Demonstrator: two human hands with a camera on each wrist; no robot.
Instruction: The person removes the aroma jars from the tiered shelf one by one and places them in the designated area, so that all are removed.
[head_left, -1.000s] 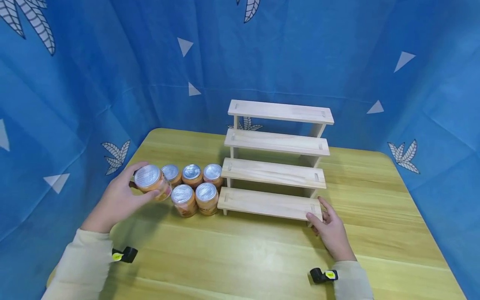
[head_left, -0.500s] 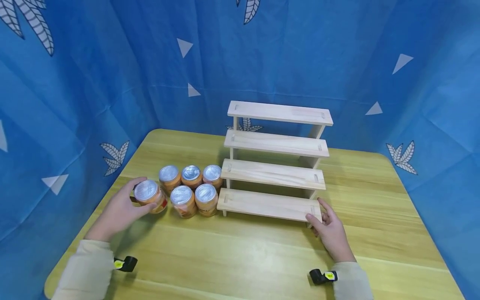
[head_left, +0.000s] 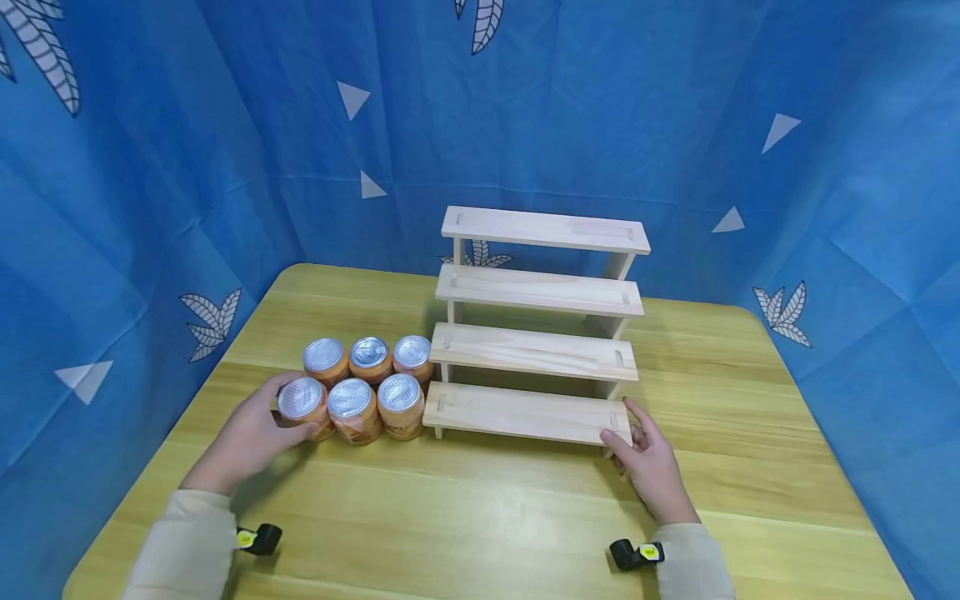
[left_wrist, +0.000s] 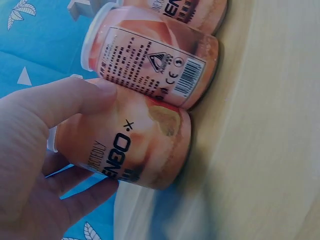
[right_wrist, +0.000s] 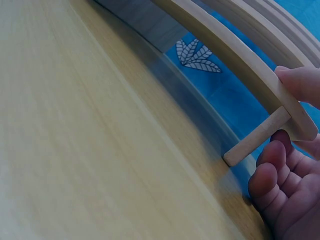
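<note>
My left hand (head_left: 246, 437) grips an orange-labelled can (left_wrist: 130, 135) with a silvery lid, its thumb and fingers curled round the sides. That can stands at the front left of two rows of matching cans, right beside its neighbour (left_wrist: 155, 60) in the left wrist view. At the right end of the lowest step of a pale wooden stepped shelf (head_left: 525, 412), my right hand (head_left: 654, 467) holds the board's corner. Its thumb lies on the front edge of the board, and the other fingers curl near the short leg (right_wrist: 257, 135) below.
The back row of cans (head_left: 370, 354) stands just behind the front one, close to the shelf's left side. Bare steps rise toward the blue curtain (head_left: 540, 108). Wood-grain tabletop (head_left: 465, 517) extends in front. A black strap mount (head_left: 258, 540) sits at each wrist.
The left hand has lowered its can to the right, bringing it into line with the front row. The right hand keeps its hold on the shelf. The head view has shifted slightly.
</note>
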